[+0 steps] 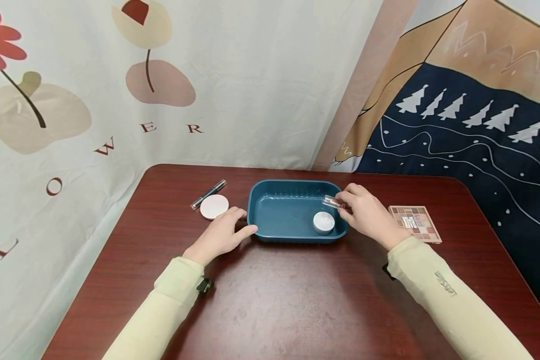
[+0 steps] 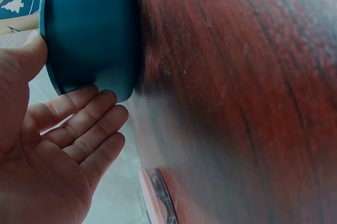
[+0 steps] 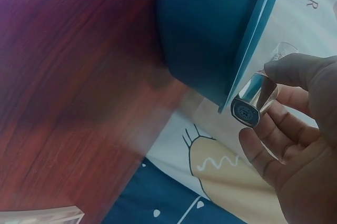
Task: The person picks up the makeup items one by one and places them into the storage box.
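A blue plastic basin [image 1: 279, 215] stands on the table, with a round white-lidded container [image 1: 323, 222] inside at its right. My right hand [image 1: 369, 212] pinches a lipstick tube [image 3: 257, 95] between thumb and fingers, over the basin's right rim. The tube has a shiny base and a clear end, which points left over the basin. At the basin's left end, my left hand [image 1: 222, 234] touches it with extended fingers along the outer wall [image 2: 95, 40] and the thumb at the rim.
Left of the basin, a round white compact [image 1: 214, 206] lies beside a slim dark tube [image 1: 208, 194] with shiny ends. A palette [image 1: 415, 223] of many coloured squares lies to the right, close to my right wrist. Printed curtains [image 1: 252, 100] hang behind the brown table [image 1: 288, 300].
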Available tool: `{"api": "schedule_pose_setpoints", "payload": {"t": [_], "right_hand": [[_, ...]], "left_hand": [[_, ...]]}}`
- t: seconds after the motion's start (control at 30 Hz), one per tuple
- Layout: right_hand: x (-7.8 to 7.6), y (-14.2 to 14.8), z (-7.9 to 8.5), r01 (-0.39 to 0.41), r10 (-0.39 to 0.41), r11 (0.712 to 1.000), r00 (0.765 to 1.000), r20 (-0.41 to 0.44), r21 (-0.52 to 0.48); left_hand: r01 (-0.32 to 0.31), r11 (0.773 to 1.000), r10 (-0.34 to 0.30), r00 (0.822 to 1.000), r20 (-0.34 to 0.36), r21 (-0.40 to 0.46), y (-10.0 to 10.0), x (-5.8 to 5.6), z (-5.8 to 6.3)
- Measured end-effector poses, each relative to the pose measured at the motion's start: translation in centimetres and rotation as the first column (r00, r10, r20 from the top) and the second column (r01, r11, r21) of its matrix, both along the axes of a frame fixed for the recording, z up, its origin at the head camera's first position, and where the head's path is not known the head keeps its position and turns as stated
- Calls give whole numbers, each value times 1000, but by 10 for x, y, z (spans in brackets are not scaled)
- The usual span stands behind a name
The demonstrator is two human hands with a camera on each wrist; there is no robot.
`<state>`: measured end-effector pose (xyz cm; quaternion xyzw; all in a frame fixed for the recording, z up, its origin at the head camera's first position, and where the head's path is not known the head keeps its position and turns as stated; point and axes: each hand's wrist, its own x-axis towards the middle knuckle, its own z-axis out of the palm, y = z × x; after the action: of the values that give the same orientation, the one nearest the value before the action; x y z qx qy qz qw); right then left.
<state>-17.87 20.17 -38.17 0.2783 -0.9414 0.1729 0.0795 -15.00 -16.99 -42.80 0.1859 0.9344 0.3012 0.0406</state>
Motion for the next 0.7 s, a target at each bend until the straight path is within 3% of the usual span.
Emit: {"api": "schedule_pose_setpoints", "payload": {"t": [0.27,0.7], "right_hand": [[-3,-8,1,6,-7,1000,999,41,23],[-13,-18,-10,-21,21,1000,1000,14,8]], "left_hand": [[-6,1000,6,1000,11,-1,-1,0,0],[1,1000,-1,1000,0,4,-1,0,-2]]}}
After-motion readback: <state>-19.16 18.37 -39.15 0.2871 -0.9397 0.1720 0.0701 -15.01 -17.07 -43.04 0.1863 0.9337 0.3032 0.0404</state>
